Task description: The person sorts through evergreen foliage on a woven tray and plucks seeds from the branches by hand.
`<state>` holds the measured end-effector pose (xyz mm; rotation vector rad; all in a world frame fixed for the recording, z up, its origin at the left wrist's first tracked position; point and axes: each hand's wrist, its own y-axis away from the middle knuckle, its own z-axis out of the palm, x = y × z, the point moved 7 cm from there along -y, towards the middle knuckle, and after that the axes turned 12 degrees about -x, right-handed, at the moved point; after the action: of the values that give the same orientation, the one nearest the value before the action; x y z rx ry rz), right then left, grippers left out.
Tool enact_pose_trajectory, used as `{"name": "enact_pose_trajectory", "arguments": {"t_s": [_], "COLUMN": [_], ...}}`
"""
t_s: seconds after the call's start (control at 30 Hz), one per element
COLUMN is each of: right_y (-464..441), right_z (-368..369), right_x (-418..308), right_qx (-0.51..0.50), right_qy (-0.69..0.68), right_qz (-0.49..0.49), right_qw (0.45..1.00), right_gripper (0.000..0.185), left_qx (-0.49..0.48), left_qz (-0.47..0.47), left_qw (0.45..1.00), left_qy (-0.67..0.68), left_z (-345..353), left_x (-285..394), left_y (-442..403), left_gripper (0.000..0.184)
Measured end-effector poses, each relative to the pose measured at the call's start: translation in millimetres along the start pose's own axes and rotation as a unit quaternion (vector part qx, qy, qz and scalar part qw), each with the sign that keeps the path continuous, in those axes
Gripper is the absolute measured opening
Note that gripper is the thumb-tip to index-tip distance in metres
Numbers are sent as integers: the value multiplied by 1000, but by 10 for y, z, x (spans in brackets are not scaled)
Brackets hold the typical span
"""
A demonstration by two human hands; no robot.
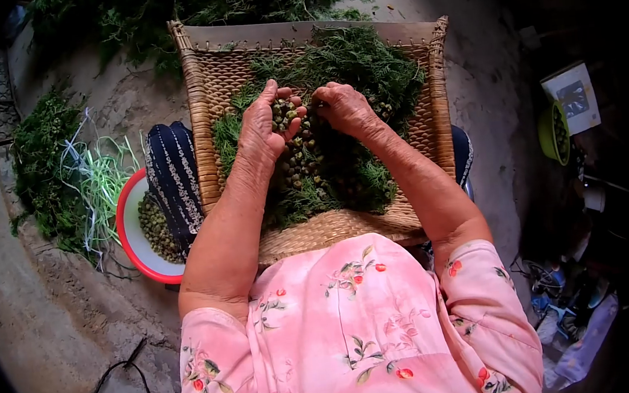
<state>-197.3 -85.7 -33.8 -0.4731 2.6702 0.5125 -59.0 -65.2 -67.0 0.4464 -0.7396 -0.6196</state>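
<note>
A woven wicker tray [414, 209] lies across my lap, bearing feathery green conifer sprigs [362, 59] and many small round green-brown cones [307, 155]. Over its middle, my left hand [266, 125] is cupped palm up, fingers curled around several green cones [284, 114]. Close beside it on the right, my right hand [348, 108] is bent down with thumb and fingertips pressed together. What those fingertips pinch, if anything, is too small and shaded to make out.
A red-rimmed white basin [127, 230] of cones stands on the floor at left. Cut greenery [46, 162] and pale plastic strips [104, 179] lie beyond it. More branches [235, 3] are heaped ahead. A green bowl [553, 134] is at right; a black cord [147, 387] lies lower left.
</note>
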Motion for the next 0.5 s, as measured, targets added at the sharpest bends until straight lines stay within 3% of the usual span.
{"name": "enact_pose_trajectory", "arguments": {"t_s": [0.17, 0.27, 0.33, 0.37, 0.47, 0.5], "right_y": [8, 17, 17, 31, -36, -14], "right_z": [-39, -244, -320, -316, -229, -269], "right_x": [10, -28, -184, -276, -163, -170], "right_qx": [37, 87, 37, 0, 23, 68], "right_qy": [-1, -102, -358, -528, -487, -295], "right_qz": [-3, 4, -65, -75, -51, -44], "right_qw": [999, 991, 931, 846, 872, 952], "right_gripper": [18, 17, 20, 23, 21, 19], "left_qx": [19, 33, 15, 14, -27, -27], "left_qz": [32, 31, 4, 4, -13, -12], "left_qw": [999, 999, 1000, 1000, 999, 999], "left_qy": [-14, -26, -26, -26, 11, 10], "left_z": [-50, -58, -11, -10, 34, 33], "left_x": [119, 117, 57, 57, 36, 47], "left_y": [18, 44, 35, 30, 7, 14], "left_gripper": [33, 34, 35, 35, 34, 34]}}
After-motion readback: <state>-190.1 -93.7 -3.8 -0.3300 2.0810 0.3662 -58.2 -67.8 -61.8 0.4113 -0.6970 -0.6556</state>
